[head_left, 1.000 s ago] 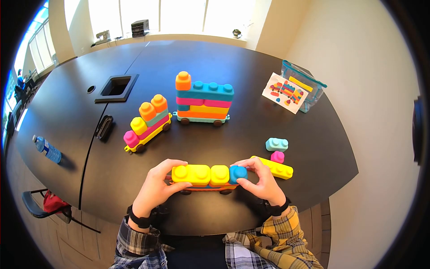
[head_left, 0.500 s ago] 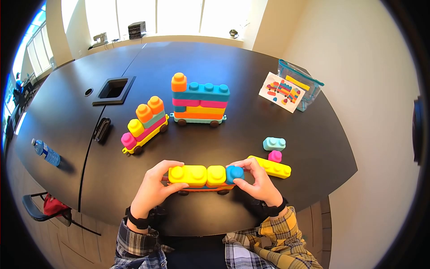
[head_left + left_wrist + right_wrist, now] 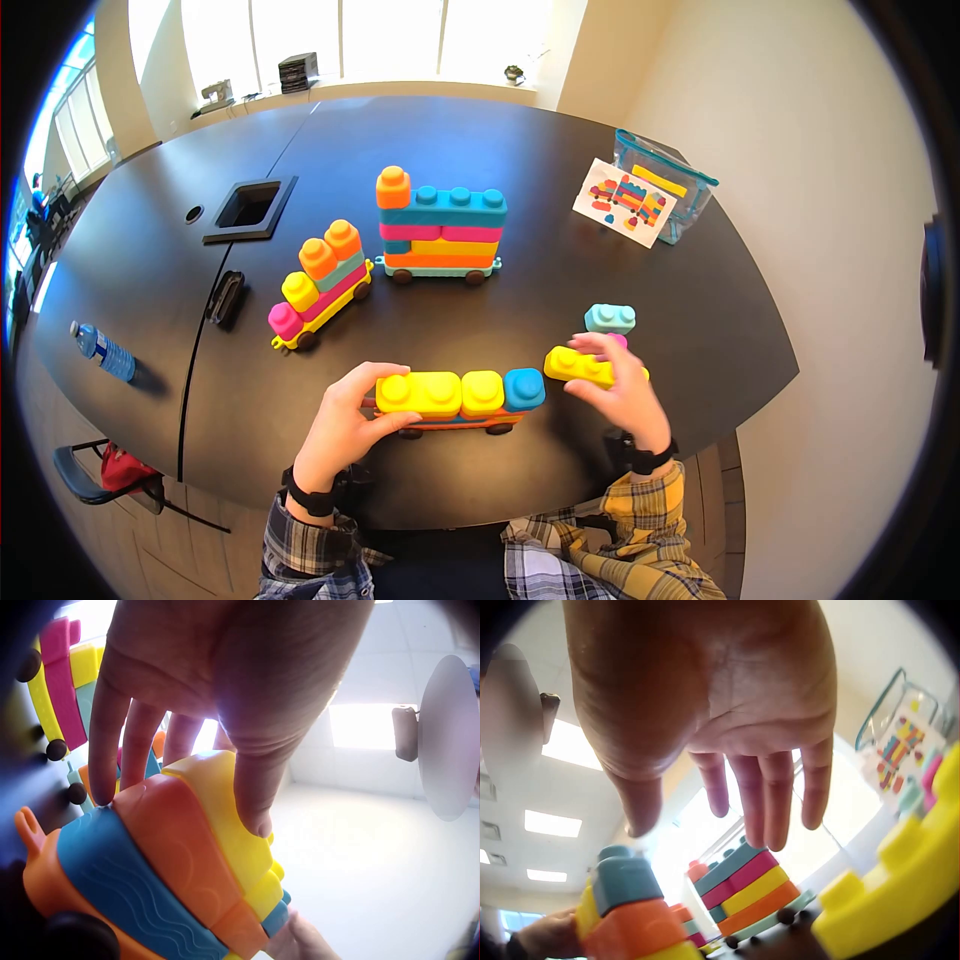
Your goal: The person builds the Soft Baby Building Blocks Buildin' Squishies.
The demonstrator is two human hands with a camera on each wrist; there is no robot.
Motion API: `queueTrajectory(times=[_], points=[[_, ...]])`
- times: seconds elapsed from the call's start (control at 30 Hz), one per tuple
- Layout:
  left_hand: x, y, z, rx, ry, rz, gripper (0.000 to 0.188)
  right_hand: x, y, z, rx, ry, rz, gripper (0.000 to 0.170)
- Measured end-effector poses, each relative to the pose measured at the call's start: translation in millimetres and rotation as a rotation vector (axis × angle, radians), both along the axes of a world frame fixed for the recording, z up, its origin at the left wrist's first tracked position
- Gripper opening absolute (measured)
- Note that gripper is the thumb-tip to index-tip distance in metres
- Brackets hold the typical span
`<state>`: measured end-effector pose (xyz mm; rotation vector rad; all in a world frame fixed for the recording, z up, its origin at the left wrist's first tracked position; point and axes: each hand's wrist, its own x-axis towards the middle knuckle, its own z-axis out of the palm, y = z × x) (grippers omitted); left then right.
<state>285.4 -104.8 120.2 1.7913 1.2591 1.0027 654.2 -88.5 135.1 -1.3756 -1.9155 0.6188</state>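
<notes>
In the head view my left hand [image 3: 345, 412] holds the left end of a toy train wagon built of blocks [image 3: 420, 393], thumb near, fingers on the far side. The left wrist view shows its orange wheeled base [image 3: 46, 874], a blue layer [image 3: 135, 881], an orange layer and yellow blocks on top. A small blue block [image 3: 523, 388] caps its right end. My right hand [image 3: 635, 400] is empty, fingers relaxed and spread, over the long yellow block [image 3: 572, 364]. Behind that lie a mostly covered pink block [image 3: 620, 341] and a pale teal block [image 3: 610, 318].
Further back stand a tall block wagon [image 3: 440, 250] and a stepped yellow-based wagon [image 3: 335, 305]. A picture card [image 3: 622, 203] leans on a clear zip bag [image 3: 690, 205] at back right. To the left are a water bottle [image 3: 103, 352], a black case [image 3: 226, 299] and a table cutout [image 3: 248, 205].
My right hand has let go of the small blue block and moved right, over the long yellow block. The left hand keeps its hold on the wagon.
</notes>
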Motion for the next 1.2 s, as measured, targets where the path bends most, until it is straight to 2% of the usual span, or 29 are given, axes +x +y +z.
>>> queueTrajectory(times=[0.13,0.17,0.3,0.5,0.57,0.6,0.67,0.73,0.8,0.87,0.93,1.0,1.03,1.2], points=[[-0.4,0.9,-1.6,0.008,-0.004,-0.004,0.053,59.4,-8.1,-15.0,0.119,-0.528,-0.27,0.05],[-0.5,0.7,-1.8,0.007,-0.004,-0.003,0.053,71.5,-12.4,-22.7,0.062,-0.609,-0.306,0.052],[1.4,0.1,-0.9,0.007,-0.026,-0.008,0.054,87.0,-16.2,-38.6,-0.049,-0.53,-0.292,0.051],[-3.8,1.5,0.6,0.032,0.028,-0.042,0.058,86.1,-21.8,-25.4,0.074,-0.401,-0.205,0.045],[-7.7,0.8,1.5,0.031,0.064,-0.063,0.062,76.2,-29.8,-1.3,0.003,-0.148,-0.274,0.045],[-9.4,0.6,2.0,0.051,0.046,-0.068,0.066,69.9,-29.4,4.9,0.004,-0.147,-0.27,0.045],[-11.2,1.0,5.9,0.07,0.029,-0.073,0.07,53.3,-27.6,15.6,0.103,0.13,-0.182,0.045],[-12.8,0.9,12.2,0.134,-0.038,-0.011,0.076,27.2,-25.6,34.5,0.191,0.077,-0.038,0.046],[-13.3,2.2,11.2,0.199,-0.089,-0.005,0.071,-1.0,-21.0,50.1,0.261,-0.029,0.109,0.048],[-9.1,0.7,16.2,0.273,-0.283,0.002,0.075,-28.0,-14.0,55.9,0.31,-0.051,0.214,0.051],[-8.4,1.1,19.6,0.306,-0.268,-0.005,0.078,-45.3,-6.2,52.8,0.297,-0.044,0.267,0.051],[-11.0,2.4,20.5,0.288,-0.149,-0.074,0.075,-55.7,-0.1,47.0,0.261,-0.027,0.334,0.052],[-10.7,1.6,21.0,0.289,-0.142,-0.08,0.064,-58.5,-0.5,46.0,0.238,-0.022,0.336,0.051],[-10.4,0.4,21.4,0.264,-0.054,-0.072,0.052,-58.0,-2.8,37.3,0.231,-0.04,0.325,0.05]])
